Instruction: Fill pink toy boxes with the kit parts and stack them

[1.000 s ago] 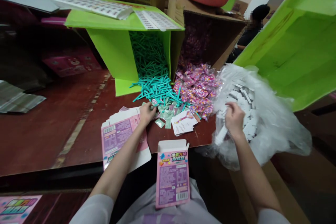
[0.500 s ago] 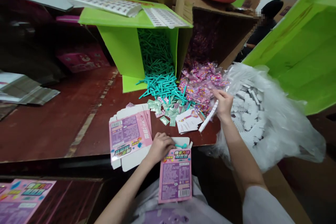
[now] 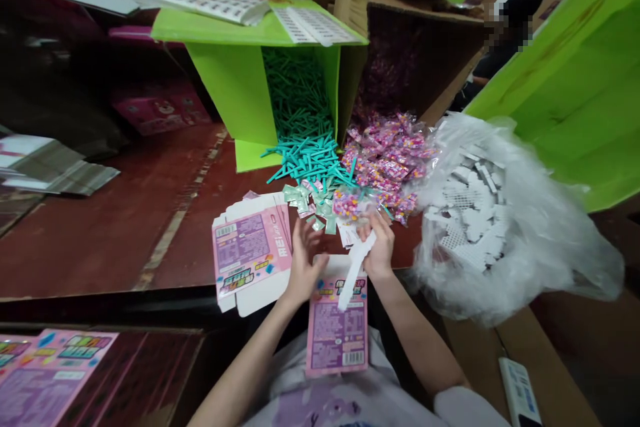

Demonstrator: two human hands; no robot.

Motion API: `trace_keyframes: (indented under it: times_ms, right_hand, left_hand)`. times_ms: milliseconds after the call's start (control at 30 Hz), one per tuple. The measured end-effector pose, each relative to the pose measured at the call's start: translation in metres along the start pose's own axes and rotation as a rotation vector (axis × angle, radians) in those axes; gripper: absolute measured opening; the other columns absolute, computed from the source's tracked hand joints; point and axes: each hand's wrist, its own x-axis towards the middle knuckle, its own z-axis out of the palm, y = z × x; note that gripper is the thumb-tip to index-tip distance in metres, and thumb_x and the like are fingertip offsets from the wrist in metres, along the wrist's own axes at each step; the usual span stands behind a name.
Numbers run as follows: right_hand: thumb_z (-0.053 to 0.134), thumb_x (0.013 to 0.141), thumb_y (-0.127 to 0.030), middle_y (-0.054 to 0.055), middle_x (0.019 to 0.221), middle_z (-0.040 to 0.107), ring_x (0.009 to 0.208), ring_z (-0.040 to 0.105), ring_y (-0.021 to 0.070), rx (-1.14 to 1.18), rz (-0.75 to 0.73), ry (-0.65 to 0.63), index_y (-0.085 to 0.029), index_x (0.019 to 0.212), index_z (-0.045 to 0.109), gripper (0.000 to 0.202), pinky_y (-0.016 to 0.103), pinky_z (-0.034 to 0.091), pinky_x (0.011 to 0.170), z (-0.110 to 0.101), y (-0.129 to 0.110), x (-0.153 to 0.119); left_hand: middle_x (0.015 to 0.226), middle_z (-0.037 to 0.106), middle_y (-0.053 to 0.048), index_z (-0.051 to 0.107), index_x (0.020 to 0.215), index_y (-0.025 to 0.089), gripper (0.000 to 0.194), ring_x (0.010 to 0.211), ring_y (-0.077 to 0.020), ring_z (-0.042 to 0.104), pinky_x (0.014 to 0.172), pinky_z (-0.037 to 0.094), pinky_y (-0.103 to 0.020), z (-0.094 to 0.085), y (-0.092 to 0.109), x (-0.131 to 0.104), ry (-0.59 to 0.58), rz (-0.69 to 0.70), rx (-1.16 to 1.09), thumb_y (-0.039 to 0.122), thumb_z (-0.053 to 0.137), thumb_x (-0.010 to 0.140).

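My right hand [image 3: 380,245] is closed on a white, narrow plastic strip [image 3: 356,272], which slants down over the front of a pink-purple printed carton [image 3: 337,337]. At its fingertips is a clear bag of pink, yellow and purple beads [image 3: 351,205], which it appears to grip too. My left hand [image 3: 304,263] is open, fingers raised and apart, by the upper left edge of the carton. The carton stands against my lap with its flap end up; what is inside cannot be seen. White printed cards [image 3: 347,233] lie partly hidden behind my right hand.
A green box [image 3: 230,97] spills teal sticks [image 3: 313,159] onto the table. Small sachets [image 3: 299,199] lie before them. Bead bags [image 3: 393,153] pile up to the right. A plastic bag [image 3: 545,240] holds white pieces. Flat cartons [image 3: 250,253] lie left. A person [image 3: 517,20] is behind.
My right hand has come left and down from the bead pile to the carton, bringing the white strip and a bead bag. My left hand has lifted off the carton's top and opened.
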Motion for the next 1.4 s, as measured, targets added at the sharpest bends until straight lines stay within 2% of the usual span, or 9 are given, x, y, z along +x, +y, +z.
trace_keyframes:
  times_ms: [100, 267, 367, 500, 700, 900, 1033, 1233, 1400]
  right_hand:
    - [0.073, 0.067, -0.032, -0.01, 0.046, 0.035, 0.039, 0.029, 0.0034, -0.013, 0.202, -0.119, -0.018, 0.061, 0.049, 0.028, 0.02, 0.023, 0.041, 0.002, 0.011, -0.009]
    - [0.071, 0.067, -0.034, -0.011, 0.041, 0.036, 0.035, 0.03, 0.0033, -0.008, 0.439, -0.274, -0.016, 0.071, 0.055, 0.024, 0.02, 0.029, 0.042, -0.002, 0.017, -0.013]
    - [0.066, 0.072, -0.041, -0.011, 0.043, 0.037, 0.036, 0.031, 0.0041, 0.03, 0.349, -0.211, -0.018, 0.08, 0.055, 0.026, 0.02, 0.029, 0.043, -0.002, 0.018, -0.01]
    - [0.063, 0.075, -0.046, -0.011, 0.045, 0.034, 0.038, 0.031, 0.0048, 0.018, 0.203, -0.052, -0.02, 0.077, 0.051, 0.029, 0.019, 0.024, 0.041, 0.002, 0.024, -0.005]
    - [0.042, 0.083, -0.053, -0.006, 0.059, 0.04, 0.047, 0.038, 0.008, -0.079, -0.02, 0.074, -0.02, 0.091, 0.056, 0.037, 0.021, 0.031, 0.048, -0.019, 0.018, 0.002]
    - [0.057, 0.064, -0.024, 0.0, 0.085, 0.058, 0.076, 0.055, 0.0156, -0.268, -0.205, -0.051, -0.019, 0.095, 0.053, 0.033, 0.027, 0.042, 0.068, -0.051, 0.015, -0.011]
    - [0.064, 0.068, -0.024, -0.002, 0.079, 0.058, 0.071, 0.056, 0.0139, -0.351, -0.205, -0.023, -0.02, 0.09, 0.05, 0.026, 0.027, 0.044, 0.068, -0.059, 0.017, -0.02]
    - [0.073, 0.066, -0.027, 0.004, 0.09, 0.066, 0.086, 0.061, 0.0201, -0.738, -0.224, -0.297, -0.02, 0.095, 0.063, 0.031, 0.034, 0.047, 0.082, -0.076, 0.03, -0.028]
    - [0.074, 0.069, -0.032, 0.004, 0.087, 0.065, 0.085, 0.06, 0.0199, -0.77, -0.327, -0.147, -0.019, 0.091, 0.065, 0.027, 0.034, 0.046, 0.08, -0.086, 0.04, -0.023]
  left_hand:
    - [0.141, 0.038, -0.013, 0.018, 0.142, 0.034, 0.08, 0.107, -0.0212, 0.058, 0.09, 0.047, -0.038, 0.008, -0.005, 0.026, 0.111, -0.144, -0.196, 0.046, 0.064, 0.078]
    - [0.126, 0.053, -0.013, 0.048, 0.128, 0.021, 0.062, 0.108, -0.0223, 0.056, 0.088, 0.047, -0.034, -0.004, -0.018, 0.039, 0.208, -0.157, 0.007, 0.041, 0.069, 0.074]
    - [0.098, 0.063, -0.009, 0.058, 0.116, 0.016, 0.045, 0.091, -0.0198, 0.06, 0.081, 0.048, -0.032, -0.007, -0.014, 0.032, 0.035, -0.151, 0.045, 0.039, 0.064, 0.078]
    - [0.082, 0.059, -0.002, 0.047, 0.132, 0.018, 0.063, 0.074, -0.015, 0.056, 0.071, 0.047, -0.028, 0.006, -0.005, 0.025, -0.201, -0.047, 0.22, 0.03, 0.068, 0.074]
    - [0.111, 0.058, -0.011, 0.043, 0.133, 0.019, 0.051, 0.1, -0.0224, 0.056, 0.086, 0.044, -0.037, -0.016, -0.03, 0.049, 0.106, 0.078, 0.487, 0.037, 0.051, 0.086]
    - [0.124, 0.057, -0.015, 0.045, 0.132, 0.019, 0.067, 0.114, -0.0336, 0.049, 0.094, 0.035, -0.049, -0.03, -0.057, 0.076, -0.225, 0.079, 0.942, 0.044, 0.067, 0.074]
    - [0.107, 0.061, -0.011, 0.047, 0.126, 0.016, 0.062, 0.098, -0.0245, 0.057, 0.086, 0.042, -0.039, -0.026, -0.058, 0.079, 0.047, 0.136, 0.773, 0.036, 0.07, 0.071]
    - [0.081, 0.052, 0.002, 0.045, 0.088, 0.018, 0.045, 0.068, -0.0102, 0.052, 0.062, 0.042, -0.023, -0.049, -0.026, 0.084, 0.811, -0.018, 0.151, 0.042, 0.074, 0.063]
    - [0.072, 0.045, 0.005, 0.037, 0.077, 0.02, 0.031, 0.063, -0.0082, 0.05, 0.062, 0.043, -0.021, -0.055, -0.001, 0.08, 0.831, -0.061, -0.473, 0.046, 0.053, 0.072]
